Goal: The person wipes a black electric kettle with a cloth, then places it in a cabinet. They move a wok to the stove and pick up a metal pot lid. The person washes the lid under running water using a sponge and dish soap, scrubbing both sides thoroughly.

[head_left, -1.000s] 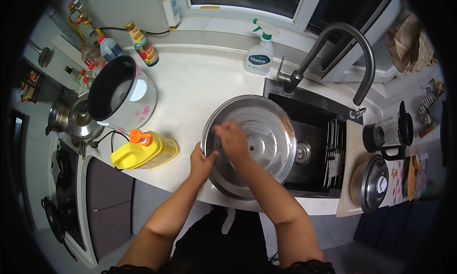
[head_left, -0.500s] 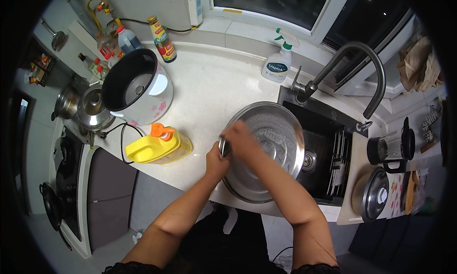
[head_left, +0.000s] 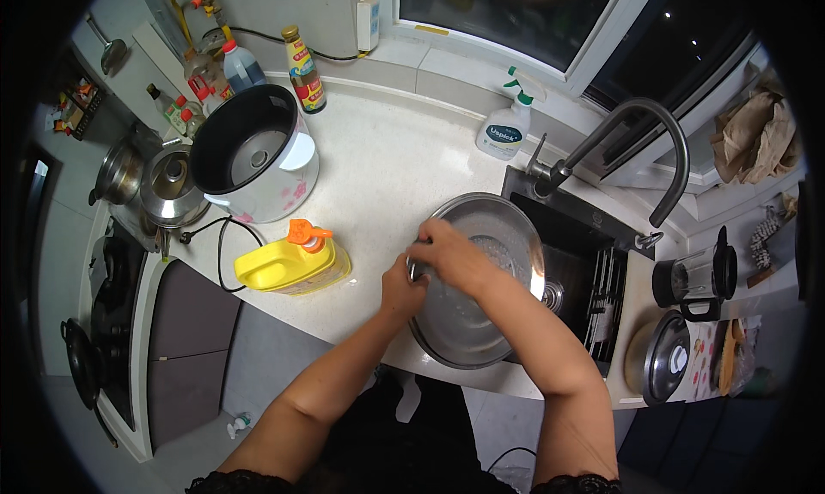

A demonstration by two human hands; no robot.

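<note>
A wide round steel basin [head_left: 481,339] with soapy suds inside rests partly on the counter and partly over the sink's left side. My left hand [head_left: 404,289] is closed on its left edge, the thumb near the rim. My right hand [head_left: 447,255] reaches across the basin to the same edge, just above the left hand. Its fingers are curled down against the rim; whether a cloth or anything else small is under them is hidden. Left of my hands stands a yellow jug [head_left: 279,271] with an orange cap.
The dark sink [head_left: 559,236] with a rack and a curved tap [head_left: 679,150] lies right. A white spray bottle [head_left: 507,129] stands behind. A pot with black interior [head_left: 253,159] and a sauce bottle [head_left: 305,73] are back left. A blender [head_left: 700,275] and lidded pot [head_left: 657,356] stand far right.
My right hand, blurred before, is now sharper and a little lower along the basin's left edge. The left hand keeps its hold. The whole view has shifted slightly.
</note>
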